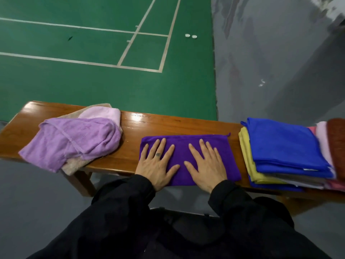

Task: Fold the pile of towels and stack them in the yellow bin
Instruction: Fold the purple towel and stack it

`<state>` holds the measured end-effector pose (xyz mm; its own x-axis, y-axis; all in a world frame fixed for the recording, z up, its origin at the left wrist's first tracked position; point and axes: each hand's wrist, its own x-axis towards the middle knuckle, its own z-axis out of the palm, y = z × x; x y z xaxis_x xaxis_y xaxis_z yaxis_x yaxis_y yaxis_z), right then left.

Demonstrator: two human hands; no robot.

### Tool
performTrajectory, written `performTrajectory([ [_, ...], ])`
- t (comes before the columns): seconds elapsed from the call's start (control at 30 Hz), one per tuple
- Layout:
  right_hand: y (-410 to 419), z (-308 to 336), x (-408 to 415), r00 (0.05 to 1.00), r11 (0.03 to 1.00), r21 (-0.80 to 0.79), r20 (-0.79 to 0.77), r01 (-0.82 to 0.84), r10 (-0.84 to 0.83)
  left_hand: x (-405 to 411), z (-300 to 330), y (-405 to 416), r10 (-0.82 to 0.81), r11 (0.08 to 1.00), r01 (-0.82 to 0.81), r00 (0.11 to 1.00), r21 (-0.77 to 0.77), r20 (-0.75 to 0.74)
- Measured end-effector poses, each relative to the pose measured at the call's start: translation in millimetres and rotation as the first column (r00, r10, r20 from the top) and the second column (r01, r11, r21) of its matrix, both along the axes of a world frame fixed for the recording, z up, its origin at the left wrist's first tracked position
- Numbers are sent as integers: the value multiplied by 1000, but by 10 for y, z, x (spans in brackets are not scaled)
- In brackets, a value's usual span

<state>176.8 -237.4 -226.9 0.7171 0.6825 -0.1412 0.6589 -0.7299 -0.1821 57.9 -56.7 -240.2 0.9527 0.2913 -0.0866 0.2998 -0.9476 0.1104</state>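
Two hands lie flat on a dark purple towel (188, 157), which sits folded into a rectangle at the middle of the wooden bench (149, 122), its near edge hanging slightly over the bench's front. The left hand (158, 165) presses the towel's left part and the right hand (205, 165) its middle, both with fingers straight and spread, palms down, gripping nothing. A small loop sticks out at the towel's far right corner.

To the left on the bench, apart from the purple towel, lies the unfolded pile (72, 141): a crumpled lilac towel on top, a paler pink one behind it and a beige one beneath, the heap drooping over the bench's front edge. To the right, just beside the purple towel, rests a stack of folded towels (280, 156) with a blue towel (283, 144) on top, yellow, grey and blue layers below, and pink and brown towels at the frame's edge.

Black sleeves (130, 202) cover both forearms. Beyond the bench spreads a green court floor (93, 81) with white lines, where two small white objects (191, 36) lie near its border with a grey floor (261, 62).
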Motion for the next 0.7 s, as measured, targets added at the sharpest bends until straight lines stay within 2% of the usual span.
performTrajectory([
  [0.1,-22,141,240,987,957,245,-4,156,-160,53,87,157,125,990,-109,968,-86,218],
  [0.13,-32,200,370,979,943,271,11,193,-203,79,113,264,193,980,-174,943,-94,270],
  [0.23,-90,299,667,982,973,150,53,173,-183,106,200,533,276,961,-267,948,-72,157],
  [0.37,-131,346,799,987,994,37,120,106,-110,132,241,637,211,973,-194,966,-121,148],
  [0.57,-122,381,797,980,986,112,141,125,-140,72,270,626,215,973,-178,936,-149,280],
  [0.7,-139,405,733,971,947,269,108,177,-213,-9,296,641,171,985,-166,941,-45,292],
])
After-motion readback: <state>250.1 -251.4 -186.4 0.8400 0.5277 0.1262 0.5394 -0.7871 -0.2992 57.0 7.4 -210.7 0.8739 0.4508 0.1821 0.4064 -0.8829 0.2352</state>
